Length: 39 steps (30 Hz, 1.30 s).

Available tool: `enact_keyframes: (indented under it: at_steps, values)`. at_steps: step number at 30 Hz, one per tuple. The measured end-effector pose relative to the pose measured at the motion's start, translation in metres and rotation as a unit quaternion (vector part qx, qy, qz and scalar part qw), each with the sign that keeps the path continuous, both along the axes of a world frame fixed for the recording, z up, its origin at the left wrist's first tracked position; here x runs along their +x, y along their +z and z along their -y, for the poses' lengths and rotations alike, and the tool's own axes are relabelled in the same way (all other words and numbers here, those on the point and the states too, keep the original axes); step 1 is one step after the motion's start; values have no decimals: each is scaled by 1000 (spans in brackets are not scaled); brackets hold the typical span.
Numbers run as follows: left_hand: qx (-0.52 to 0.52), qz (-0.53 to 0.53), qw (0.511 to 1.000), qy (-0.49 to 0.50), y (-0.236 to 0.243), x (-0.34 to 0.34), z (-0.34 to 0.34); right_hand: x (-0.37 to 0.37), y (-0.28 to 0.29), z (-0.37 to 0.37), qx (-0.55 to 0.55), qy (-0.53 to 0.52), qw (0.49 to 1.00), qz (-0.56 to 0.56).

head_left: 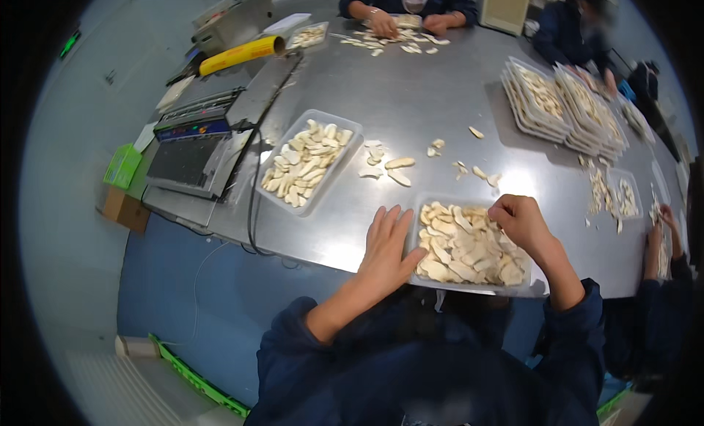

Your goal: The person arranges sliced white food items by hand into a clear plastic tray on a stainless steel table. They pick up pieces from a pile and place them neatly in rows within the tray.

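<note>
While the fingers of the left hand (pixel 387 246) lie spread and flat, holding nothing, they press against the left wall of a clear plastic tray (pixel 423 279) just below the middle of the frame. Curled together, the fingers of the right hand (pixel 522 219) pinch at the pale slices (pixel 462 250) at the tray's upper right corner; whether a slice is actually gripped cannot be told. That tray sits at the near edge of a steel table (pixel 411 103). A second filled tray (pixel 312 162) lies to its upper left, with loose slices (pixel 392 169) between them. Left of centre stands a film wrapping machine (pixel 202 147) with a yellow roll (pixel 242 55) above it. Stacked trays (pixel 561 103) fill the upper right, and another person's hands (pixel 411 22) work at the top edge.
</note>
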<state>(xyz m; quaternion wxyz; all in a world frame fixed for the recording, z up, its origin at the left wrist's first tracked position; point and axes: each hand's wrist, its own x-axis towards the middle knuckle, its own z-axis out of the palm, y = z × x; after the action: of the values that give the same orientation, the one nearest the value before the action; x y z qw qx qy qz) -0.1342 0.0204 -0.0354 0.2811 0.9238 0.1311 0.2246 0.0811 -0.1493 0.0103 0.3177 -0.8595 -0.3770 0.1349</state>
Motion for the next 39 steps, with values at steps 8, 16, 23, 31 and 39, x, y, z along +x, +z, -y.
enact_keyframes:
  at_steps: [8, 16, 23, 31, 39]
  values:
    - [130, 15, 977, 169, -29, 65, -97, -10, -17, -148, -110, 172, 956, 208]
    - [106, 62, 979, 162, -41, 65, -106, 10, -31, -165, -186, 120, 971, 93]
    - [63, 48, 981, 178, -34, 65, -104, 27, 25, -77, -126, 134, 971, -155]
    - [-104, 90, 982, 132, -24, 60, -95, 11, 31, -47, -75, 105, 991, 24]
    - [-143, -11, 987, -78, 15, 72, -20, 11, 22, 3, -29, 15, 999, -16]
